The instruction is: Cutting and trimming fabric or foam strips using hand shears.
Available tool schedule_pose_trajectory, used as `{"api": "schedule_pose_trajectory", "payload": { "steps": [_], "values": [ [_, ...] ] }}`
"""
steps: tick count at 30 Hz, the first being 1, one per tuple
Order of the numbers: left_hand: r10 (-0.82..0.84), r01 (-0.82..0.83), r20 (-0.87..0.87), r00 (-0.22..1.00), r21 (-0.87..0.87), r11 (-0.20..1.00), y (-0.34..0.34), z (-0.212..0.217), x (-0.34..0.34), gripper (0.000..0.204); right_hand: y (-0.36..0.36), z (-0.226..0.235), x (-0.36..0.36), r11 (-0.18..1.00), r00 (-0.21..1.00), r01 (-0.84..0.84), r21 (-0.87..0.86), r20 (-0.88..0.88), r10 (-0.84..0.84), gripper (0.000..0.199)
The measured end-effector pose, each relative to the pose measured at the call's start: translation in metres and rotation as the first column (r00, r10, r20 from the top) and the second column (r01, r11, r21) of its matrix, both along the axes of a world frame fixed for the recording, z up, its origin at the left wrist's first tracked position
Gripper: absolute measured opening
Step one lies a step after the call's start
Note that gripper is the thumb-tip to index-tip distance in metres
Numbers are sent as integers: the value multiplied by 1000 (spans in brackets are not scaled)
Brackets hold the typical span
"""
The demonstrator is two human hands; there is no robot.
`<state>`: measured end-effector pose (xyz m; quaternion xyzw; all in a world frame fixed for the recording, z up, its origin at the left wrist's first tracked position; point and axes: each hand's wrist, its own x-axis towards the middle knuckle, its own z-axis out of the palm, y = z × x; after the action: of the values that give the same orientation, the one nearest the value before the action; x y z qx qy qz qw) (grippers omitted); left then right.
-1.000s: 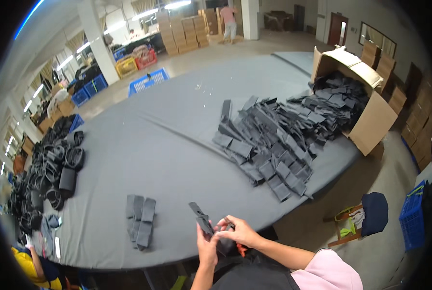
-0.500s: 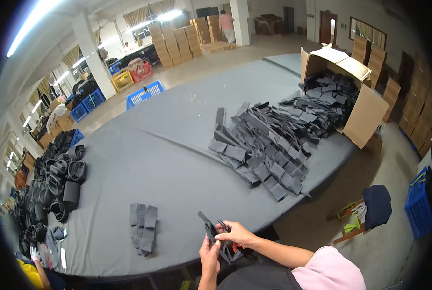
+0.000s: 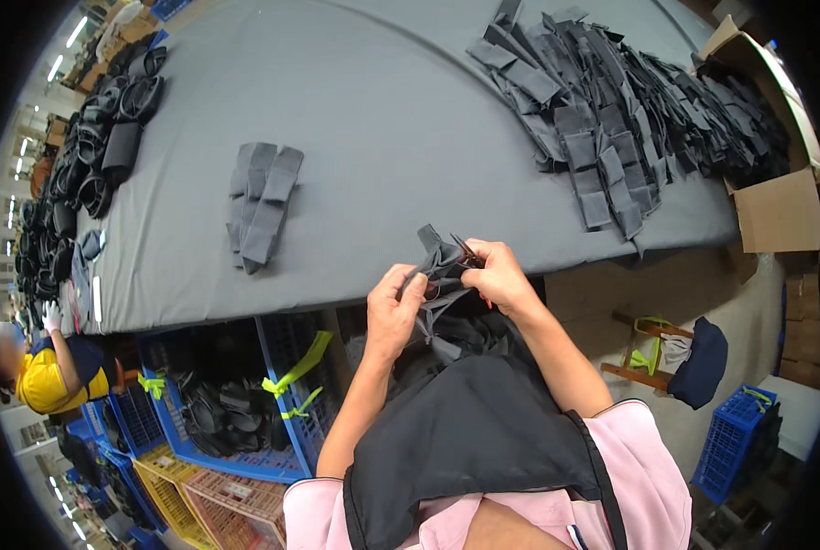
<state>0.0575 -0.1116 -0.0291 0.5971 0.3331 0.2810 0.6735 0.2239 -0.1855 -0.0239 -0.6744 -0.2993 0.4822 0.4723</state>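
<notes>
In front of my body, at the table's near edge, my left hand (image 3: 392,313) is closed on a dark grey fabric strip (image 3: 435,246). My right hand (image 3: 504,277) grips small dark-bladed scissors (image 3: 466,250) with a bit of orange-red at the handle. Their blades point up and left beside the strip. Further folds of grey fabric hang below my hands over the black apron (image 3: 483,431). To the left on the table lies a small group of flat grey fabric strips (image 3: 265,197). A large heap of similar strips (image 3: 603,137) spreads at the right.
An open cardboard box (image 3: 779,213) lies at the heap's far right end. Black rounded fabric items (image 3: 121,151) crowd the table's left end, near a person in yellow (image 3: 50,376). Blue crates (image 3: 286,403) stand below the table edge. A chair (image 3: 644,353) is at the right.
The view has tilted downward, so the table and heap appear higher and my apron shows. My hands stay together on the strip, with the scissors still in my right hand.
</notes>
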Motion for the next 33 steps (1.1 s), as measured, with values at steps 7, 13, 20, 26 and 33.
{"api": "schedule_pose_trajectory", "payload": {
  "steps": [7, 13, 20, 26, 33],
  "values": [
    [177, -194, -89, 980, -256, 947, -1, 21, 8, 44, -24, 23, -34, 961, 980, 189, 201, -95, -172, 45],
    [150, -181, -154, 977, -213, 960, 6, 26, 4, 49, -16, 61, -33, 949, 720, -92, 301, 679, -146, 39],
    [143, -185, -188, 972, -228, 956, 6, 36, 2, 49, -12, 66, -33, 915, 545, -283, 288, 833, -93, 30],
    [112, -164, -215, 970, -240, 957, 5, 43, 4, 49, -14, 61, -33, 895, 478, -318, 314, 868, -136, 33],
    [95, -150, -201, 975, -277, 949, 4, 37, 1, 49, -14, 57, -34, 878, 445, -324, 353, 876, -188, 31]
  ]
}}
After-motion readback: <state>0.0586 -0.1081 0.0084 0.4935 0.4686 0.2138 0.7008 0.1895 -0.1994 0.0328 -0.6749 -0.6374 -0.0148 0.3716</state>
